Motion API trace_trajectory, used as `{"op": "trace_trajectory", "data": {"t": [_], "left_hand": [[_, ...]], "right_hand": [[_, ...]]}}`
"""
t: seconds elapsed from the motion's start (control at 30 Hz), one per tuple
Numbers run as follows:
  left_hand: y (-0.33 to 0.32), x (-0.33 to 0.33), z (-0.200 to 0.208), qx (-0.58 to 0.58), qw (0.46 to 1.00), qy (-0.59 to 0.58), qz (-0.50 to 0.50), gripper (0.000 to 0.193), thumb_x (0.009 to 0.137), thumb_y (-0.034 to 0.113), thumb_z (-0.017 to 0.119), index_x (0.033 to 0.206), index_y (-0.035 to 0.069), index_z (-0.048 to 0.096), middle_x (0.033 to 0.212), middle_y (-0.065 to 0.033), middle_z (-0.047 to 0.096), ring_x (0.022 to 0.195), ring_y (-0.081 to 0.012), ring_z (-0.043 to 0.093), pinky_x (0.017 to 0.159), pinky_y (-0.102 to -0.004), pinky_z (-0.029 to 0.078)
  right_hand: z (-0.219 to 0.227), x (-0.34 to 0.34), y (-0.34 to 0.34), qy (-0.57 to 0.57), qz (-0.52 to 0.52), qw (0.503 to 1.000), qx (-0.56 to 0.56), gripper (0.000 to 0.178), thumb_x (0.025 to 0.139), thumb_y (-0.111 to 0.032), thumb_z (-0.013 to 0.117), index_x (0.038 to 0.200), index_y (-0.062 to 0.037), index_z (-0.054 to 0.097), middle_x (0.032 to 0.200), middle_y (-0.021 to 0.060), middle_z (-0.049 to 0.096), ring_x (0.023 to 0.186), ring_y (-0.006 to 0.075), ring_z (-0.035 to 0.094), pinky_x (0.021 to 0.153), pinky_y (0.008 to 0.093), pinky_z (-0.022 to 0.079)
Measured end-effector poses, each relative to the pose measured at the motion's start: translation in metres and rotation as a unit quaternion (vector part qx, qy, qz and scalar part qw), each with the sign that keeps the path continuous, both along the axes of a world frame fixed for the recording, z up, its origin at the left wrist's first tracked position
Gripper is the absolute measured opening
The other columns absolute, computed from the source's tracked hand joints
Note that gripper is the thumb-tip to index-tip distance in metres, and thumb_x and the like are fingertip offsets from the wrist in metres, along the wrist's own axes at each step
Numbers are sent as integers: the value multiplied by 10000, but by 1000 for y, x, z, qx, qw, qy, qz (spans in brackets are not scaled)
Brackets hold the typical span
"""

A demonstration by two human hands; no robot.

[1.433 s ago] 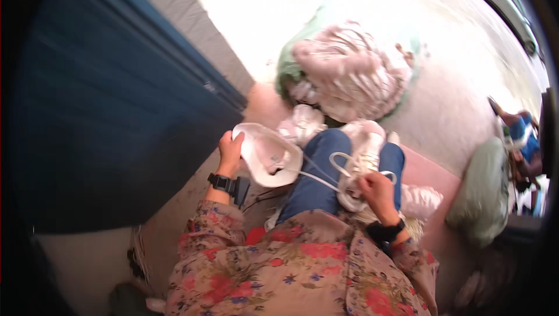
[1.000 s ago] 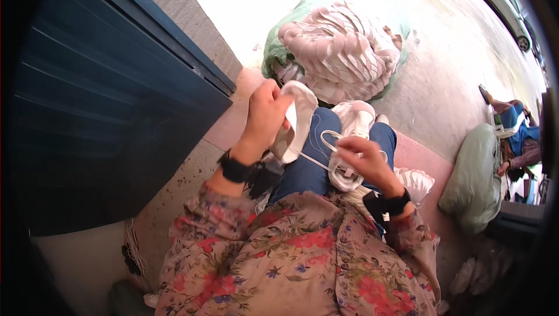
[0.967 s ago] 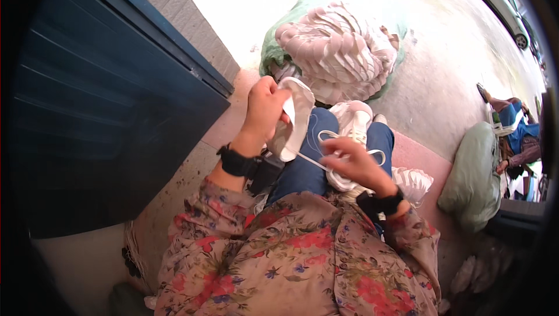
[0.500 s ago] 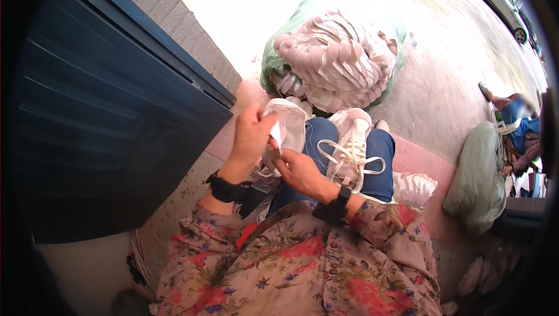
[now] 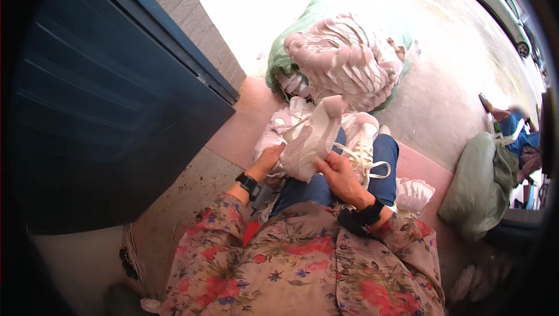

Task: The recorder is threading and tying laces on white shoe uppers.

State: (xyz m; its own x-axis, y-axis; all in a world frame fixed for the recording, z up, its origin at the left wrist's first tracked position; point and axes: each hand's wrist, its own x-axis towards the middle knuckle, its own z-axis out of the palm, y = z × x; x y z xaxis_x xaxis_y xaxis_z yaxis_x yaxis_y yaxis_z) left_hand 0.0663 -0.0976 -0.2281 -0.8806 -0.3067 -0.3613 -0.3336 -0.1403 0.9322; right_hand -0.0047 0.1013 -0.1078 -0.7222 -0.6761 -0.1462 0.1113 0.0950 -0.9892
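Note:
A pale white-and-pink sneaker upper [image 5: 311, 144] is held tilted above my lap, its patterned side showing. My right hand [image 5: 343, 177] pinches its lower right edge between thumb and fingers. At its left side is my left hand [image 5: 269, 160], thumb against the upper and other fingers mostly hidden. Just beyond the left hand lie more pale shoe pieces [image 5: 272, 135]. On my right thigh rests a white sneaker [image 5: 364, 141] with loose cream laces, partly covered by the held upper.
Ahead, a green sack [image 5: 279, 59] holds stacked pale shoe pieces [image 5: 343, 62]. A dark blue metal door [image 5: 116, 112] stands at left. More pale pieces [image 5: 414, 193] lie by my right knee. A full grey-green sack [image 5: 474, 182] and another person [image 5: 518, 132] are at right.
The small white piece pinched between my hands is no longer visible. My hands have moved apart, the left lower and the right rightward, and the sneaker upper is now raised between them.

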Motion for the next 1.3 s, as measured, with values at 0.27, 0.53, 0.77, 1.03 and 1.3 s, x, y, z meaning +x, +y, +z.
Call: {"op": "trace_trajectory", "data": {"t": [0.27, 0.53, 0.77, 1.03, 1.3], "left_hand": [[-36, 9, 46, -469, 856, 101, -193, 317, 840, 279, 556, 680, 8, 588, 518, -83, 500, 451, -163, 412, 467, -330, 364], [40, 3, 182, -306, 904, 131, -269, 244, 755, 157, 647, 946, 22, 579, 756, -79, 575, 647, -144, 522, 557, -283, 422], [112, 2, 161, -330, 830, 208, -398, 455, 690, 147, 681, 1105, 90, 502, 1015, -105, 503, 887, -297, 549, 736, -378, 453], [128, -6, 136, -415, 835, 195, -305, 277, 751, 148, 612, 1006, 69, 540, 920, -117, 559, 830, -331, 567, 682, -395, 462], [111, -16, 147, -311, 912, 144, -225, 236, 768, 77, 596, 981, 0, 529, 863, -186, 547, 771, -341, 555, 673, -363, 442]], "right_hand": [[0, -7, 26, -176, -10, 981, -75, 286, 900, -208, 499, 1082, 13, 508, 973, 58, 575, 859, 133, 548, 753, 294, 460], [-9, -27, 117, -380, -121, 879, -260, 393, 931, -201, 393, 1283, -31, 351, 1229, 95, 483, 1085, 219, 512, 911, 383, 428], [-24, -34, 136, -329, -147, 895, -262, 375, 934, -213, 381, 1256, -22, 379, 1210, 89, 496, 1054, 203, 527, 889, 367, 440], [-28, -15, 140, -326, -234, 904, -146, 245, 902, -243, 424, 1051, -64, 500, 978, 58, 572, 899, 155, 553, 721, 330, 463], [-58, 41, 123, -561, -153, 811, -66, 646, 898, -496, 353, 1268, 28, 281, 1270, 184, 369, 1160, 297, 409, 913, 438, 405]]}}
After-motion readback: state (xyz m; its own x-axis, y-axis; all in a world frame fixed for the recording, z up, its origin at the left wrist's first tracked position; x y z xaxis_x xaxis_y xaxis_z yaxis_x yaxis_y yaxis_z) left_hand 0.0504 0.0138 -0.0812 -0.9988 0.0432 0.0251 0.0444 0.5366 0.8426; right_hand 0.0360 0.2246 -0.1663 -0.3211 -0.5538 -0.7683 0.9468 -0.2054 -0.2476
